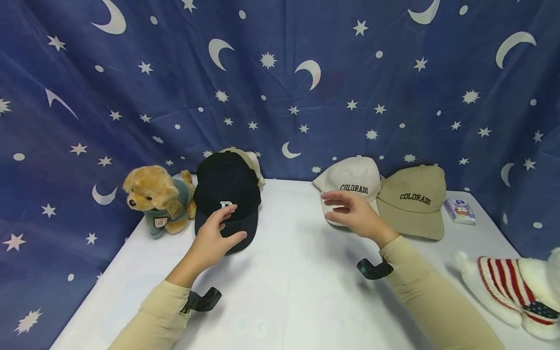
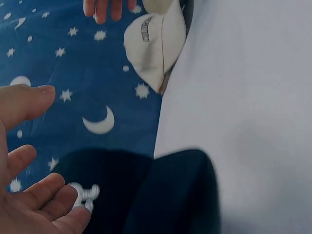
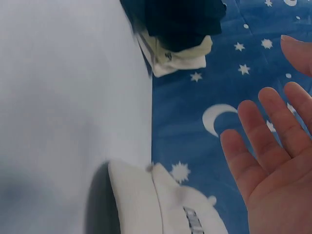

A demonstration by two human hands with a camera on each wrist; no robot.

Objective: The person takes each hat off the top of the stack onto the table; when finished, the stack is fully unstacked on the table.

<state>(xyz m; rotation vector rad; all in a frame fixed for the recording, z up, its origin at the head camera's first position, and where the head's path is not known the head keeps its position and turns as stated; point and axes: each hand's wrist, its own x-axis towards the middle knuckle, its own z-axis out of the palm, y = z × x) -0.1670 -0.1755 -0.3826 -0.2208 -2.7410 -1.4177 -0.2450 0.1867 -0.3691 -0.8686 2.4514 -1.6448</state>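
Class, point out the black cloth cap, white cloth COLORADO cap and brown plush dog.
Black cloth cap (image 1: 226, 187): head view, its crown.
White cloth COLORADO cap (image 1: 355, 174): head view, its crown.
Brown plush dog (image 1: 155, 188): head view, its head.

Backdrop is dark blue fabric (image 1: 280, 29), fills everything behind the table and comes round on the left and right. Print is white: crescent moons (image 1: 115, 22), pointed stars (image 1: 268, 60), round dots (image 1: 379, 54), scattered at mixed sizes. Cloth isn't flat, vertical folds and soft creases visible, mostly upper area. White table (image 1: 284, 233) butts up to it, straight back edge, sides running diagonally in the head view. Faint line down the middle of the top. Light's diffuse, shadows (image 2: 243, 141) on the white are blurry. Both wrist views: fabric reads lighter blue, tabletop greyer, fabric/table border runs near vertical.
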